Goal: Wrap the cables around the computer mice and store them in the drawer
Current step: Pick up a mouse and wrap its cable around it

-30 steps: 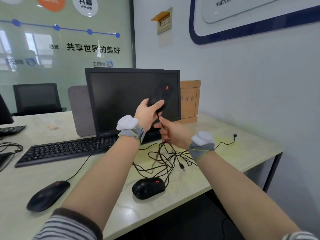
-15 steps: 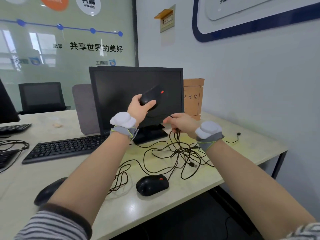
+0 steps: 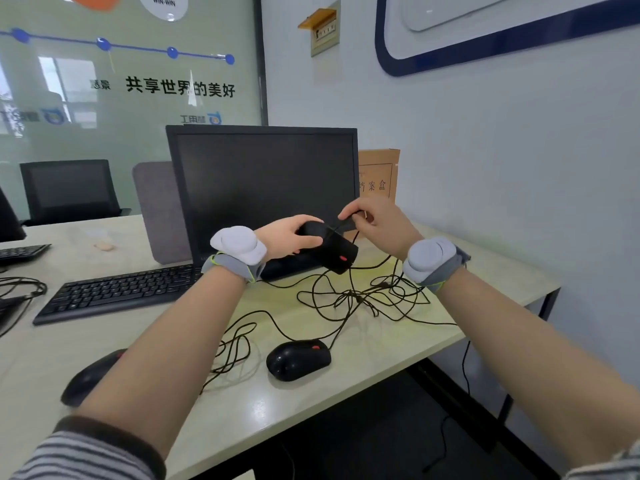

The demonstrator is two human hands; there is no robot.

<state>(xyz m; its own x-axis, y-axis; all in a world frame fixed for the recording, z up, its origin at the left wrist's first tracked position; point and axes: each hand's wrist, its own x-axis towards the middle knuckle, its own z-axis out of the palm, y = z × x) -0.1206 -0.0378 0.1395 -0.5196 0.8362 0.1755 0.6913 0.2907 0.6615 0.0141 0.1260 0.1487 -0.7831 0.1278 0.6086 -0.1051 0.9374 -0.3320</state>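
While the left hand (image 3: 287, 237) grips a black mouse (image 3: 329, 247) above the surface (image 3: 346, 386), its long axis slants down to the right, red wheel facing the camera. The right hand (image 3: 381, 226) pinches its cable (image 3: 341, 227) taut across it. The left forearm half hides another mouse (image 3: 90, 379).

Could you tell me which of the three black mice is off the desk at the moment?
The mouse in front of the monitor, gripped by the left hand; the other two lie on the desk.
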